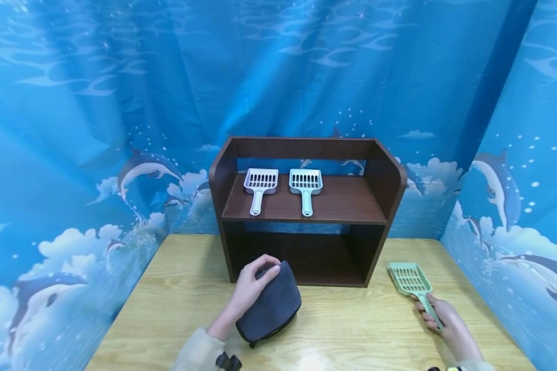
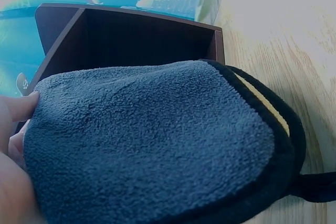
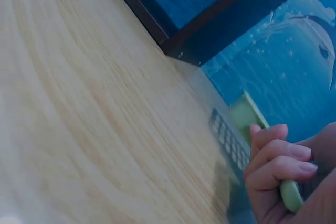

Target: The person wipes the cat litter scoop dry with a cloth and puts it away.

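Observation:
My left hand (image 1: 255,281) pinches one end of a folded plush cloth (image 1: 274,304), dark grey-blue with black edging. In the left wrist view the cloth (image 2: 152,140) fills the middle, a yellow strip showing between its layers and a black loop at its corner. On the right, my right hand (image 1: 447,317) grips a green litter scoop (image 1: 410,278) by its handle, slotted head pointing away from me. Curled fingers cover most of that handle in the right wrist view, where the scoop (image 3: 247,114) is seen edge-on near the tabletop.
A dark brown two-level shelf (image 1: 301,221) stands at the back of the wooden table (image 1: 343,330). Its upper board carries a whitish litter scoop (image 1: 261,180) and a pale mint one (image 1: 306,181), side by side. A blue dolphin-print curtain (image 1: 278,67) hangs behind and along the sides.

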Demonstrator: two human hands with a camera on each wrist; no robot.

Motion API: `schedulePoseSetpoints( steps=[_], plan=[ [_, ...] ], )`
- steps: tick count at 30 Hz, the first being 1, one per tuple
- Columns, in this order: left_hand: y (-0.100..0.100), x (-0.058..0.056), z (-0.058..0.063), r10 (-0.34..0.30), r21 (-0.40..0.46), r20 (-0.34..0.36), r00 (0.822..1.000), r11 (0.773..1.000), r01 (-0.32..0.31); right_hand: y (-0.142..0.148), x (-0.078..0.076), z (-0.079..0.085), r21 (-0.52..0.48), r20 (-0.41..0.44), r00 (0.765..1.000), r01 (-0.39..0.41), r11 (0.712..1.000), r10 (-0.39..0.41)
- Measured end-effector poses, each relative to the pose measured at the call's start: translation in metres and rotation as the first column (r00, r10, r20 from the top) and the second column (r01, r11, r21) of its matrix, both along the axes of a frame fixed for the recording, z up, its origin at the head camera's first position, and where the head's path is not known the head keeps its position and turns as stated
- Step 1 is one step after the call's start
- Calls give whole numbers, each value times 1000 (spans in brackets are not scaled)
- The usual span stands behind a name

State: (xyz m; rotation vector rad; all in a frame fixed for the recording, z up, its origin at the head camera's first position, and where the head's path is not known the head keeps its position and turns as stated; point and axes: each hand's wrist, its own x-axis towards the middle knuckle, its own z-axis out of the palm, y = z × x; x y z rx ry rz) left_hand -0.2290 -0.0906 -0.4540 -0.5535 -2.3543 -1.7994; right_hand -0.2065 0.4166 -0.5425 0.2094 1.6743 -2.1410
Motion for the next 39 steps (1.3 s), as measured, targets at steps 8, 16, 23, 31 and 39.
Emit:
schedulePoseSetpoints(
  steps=[8,16,23,31,39],
  plan=[
    [3,4,4,47,-72,-150,987,996,-59,-9,16,6,22,-52,996,-76,997,77],
    [5,3,13,117,-152,-345,931,972,-179,-35,39,13,13,-39,990,-137,990,138],
    [4,-7,18,135,-113,-538,832,967,-230,-60,53,14,111,-16,989,-144,983,147],
    [5,-16,23,141,-71,-600,787,971,-228,-84,59,20,146,-39,982,-179,973,186],
    [8,-26,33,135,-95,-633,762,964,-249,-119,47,29,219,-69,980,-165,962,184]
  ],
)
